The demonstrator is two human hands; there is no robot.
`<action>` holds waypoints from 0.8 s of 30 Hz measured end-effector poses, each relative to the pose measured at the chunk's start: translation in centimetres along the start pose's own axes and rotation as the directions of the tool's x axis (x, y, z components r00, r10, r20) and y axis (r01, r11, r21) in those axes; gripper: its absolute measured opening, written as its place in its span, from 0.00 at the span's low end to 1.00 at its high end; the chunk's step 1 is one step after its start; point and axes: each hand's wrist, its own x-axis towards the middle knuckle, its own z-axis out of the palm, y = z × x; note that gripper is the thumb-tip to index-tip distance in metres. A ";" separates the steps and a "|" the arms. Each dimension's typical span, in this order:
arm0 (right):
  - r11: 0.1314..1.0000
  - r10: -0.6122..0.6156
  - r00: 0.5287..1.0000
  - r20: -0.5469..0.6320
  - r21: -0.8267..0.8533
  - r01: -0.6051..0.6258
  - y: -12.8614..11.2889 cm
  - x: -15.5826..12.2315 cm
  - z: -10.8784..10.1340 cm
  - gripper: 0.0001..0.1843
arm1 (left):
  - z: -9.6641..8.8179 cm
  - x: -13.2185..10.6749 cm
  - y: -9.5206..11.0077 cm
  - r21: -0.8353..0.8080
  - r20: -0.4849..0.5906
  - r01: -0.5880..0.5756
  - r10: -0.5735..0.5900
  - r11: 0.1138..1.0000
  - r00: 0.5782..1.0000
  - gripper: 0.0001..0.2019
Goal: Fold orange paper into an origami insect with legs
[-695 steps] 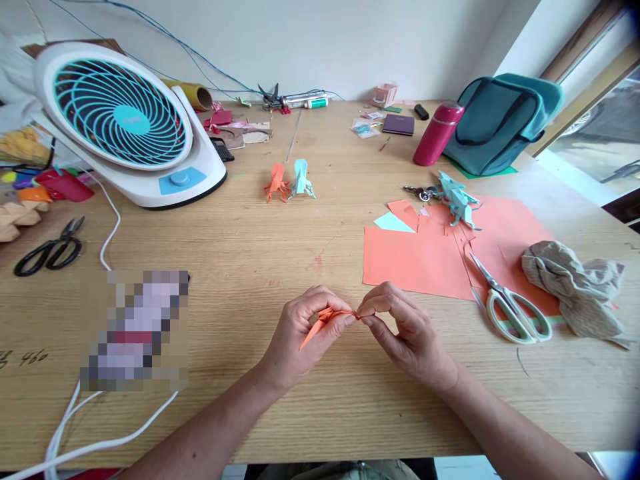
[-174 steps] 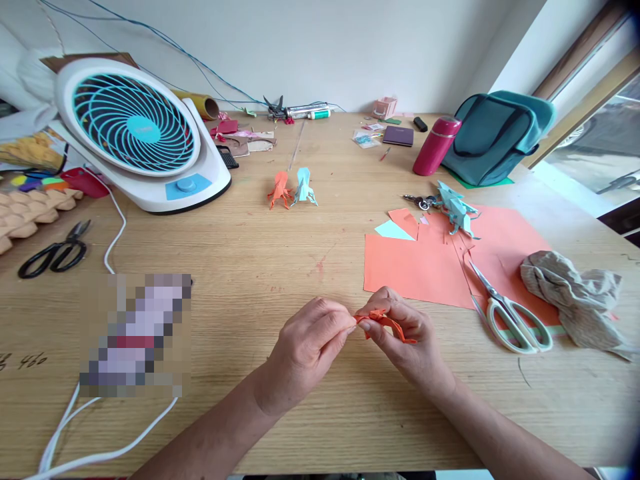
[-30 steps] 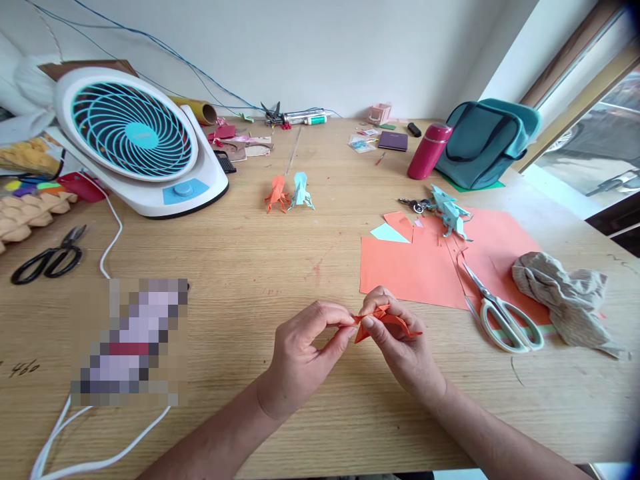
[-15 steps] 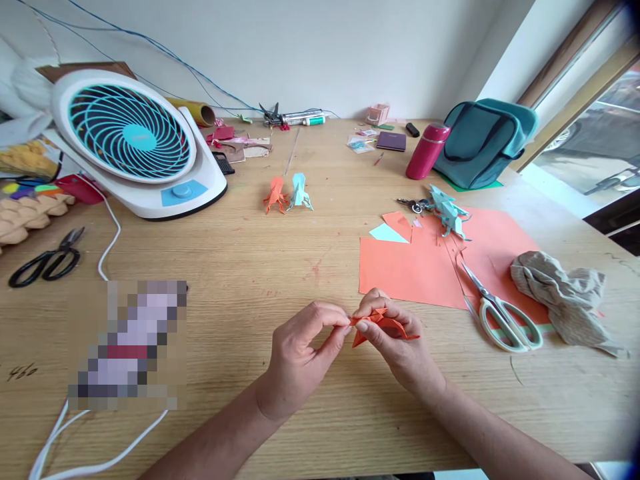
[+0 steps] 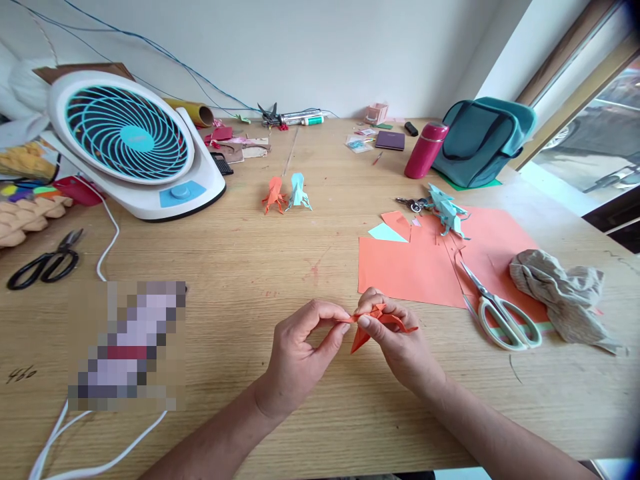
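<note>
Both hands work a small folded orange paper figure [image 5: 363,335] just above the wooden table [image 5: 240,253], near its front edge. My left hand [image 5: 300,357] pinches one thin end of it between thumb and forefinger. My right hand [image 5: 400,347] is closed around the other part, and a pointed flap hangs down between the two hands. Two finished paper figures, one orange [image 5: 273,194] and one light blue [image 5: 299,191], stand side by side farther back in the middle of the table.
Orange paper sheets [image 5: 415,260] lie to the right with white-handled scissors [image 5: 500,313], a teal paper figure [image 5: 447,210] and a crumpled cloth [image 5: 560,297]. A fan [image 5: 130,143] and black scissors [image 5: 43,260] are left; a pink bottle [image 5: 425,150] and teal bag [image 5: 483,140] stand behind.
My left hand has pulled slightly left, drawing out the thin end. The pointed flap now hangs lower between my hands.
</note>
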 end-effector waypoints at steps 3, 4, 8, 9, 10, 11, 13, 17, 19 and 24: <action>0.999 0.035 0.999 0.004 0.036 -0.035 0.3 0.0 -0.1 0.05 | 0.0 0.0 0.0 -0.001 -0.003 0.003 -0.003 1.000 1.000 0.09; 0.998 0.042 0.999 0.004 0.044 -0.042 0.3 0.1 -0.1 0.06 | 0.0 0.0 0.0 -0.001 -0.003 0.004 -0.004 1.000 1.000 0.09; 0.996 0.061 0.998 0.011 0.065 -0.061 0.4 0.1 -0.1 0.06 | -0.1 0.0 -0.1 -0.006 0.004 0.008 -0.008 1.000 1.000 0.09; 0.995 0.065 0.998 0.016 0.071 -0.066 0.5 0.1 -0.1 0.06 | -0.1 0.0 -0.1 -0.010 0.006 0.013 -0.013 1.000 1.000 0.09; 0.995 0.068 0.997 0.021 0.077 -0.069 0.5 0.1 -0.1 0.05 | -0.1 0.0 -0.1 -0.014 0.009 0.018 -0.018 1.000 1.000 0.09; 0.994 0.069 0.997 0.027 0.082 -0.071 0.5 0.1 -0.1 0.05 | -0.1 0.0 0.0 -0.017 0.011 0.023 -0.023 1.000 1.000 0.09; 0.994 0.068 0.997 0.035 0.088 -0.071 0.5 0.0 -0.1 0.04 | -0.1 0.1 0.0 -0.017 0.012 0.027 -0.027 0.999 1.000 0.09; 0.995 0.061 0.998 0.032 0.079 -0.063 0.5 0.0 -0.2 0.03 | -0.2 0.1 0.1 -0.009 0.011 0.019 -0.019 1.000 1.000 0.09; 0.996 0.055 0.998 0.031 0.072 -0.057 0.5 0.1 -0.2 0.03 | -0.2 0.1 0.1 -0.014 0.012 0.016 -0.016 1.000 1.000 0.09; 0.998 0.029 0.999 0.040 0.047 -0.031 0.4 0.2 -0.3 0.03 | -0.2 0.0 0.1 -0.020 0.010 0.010 -0.010 1.000 1.000 0.09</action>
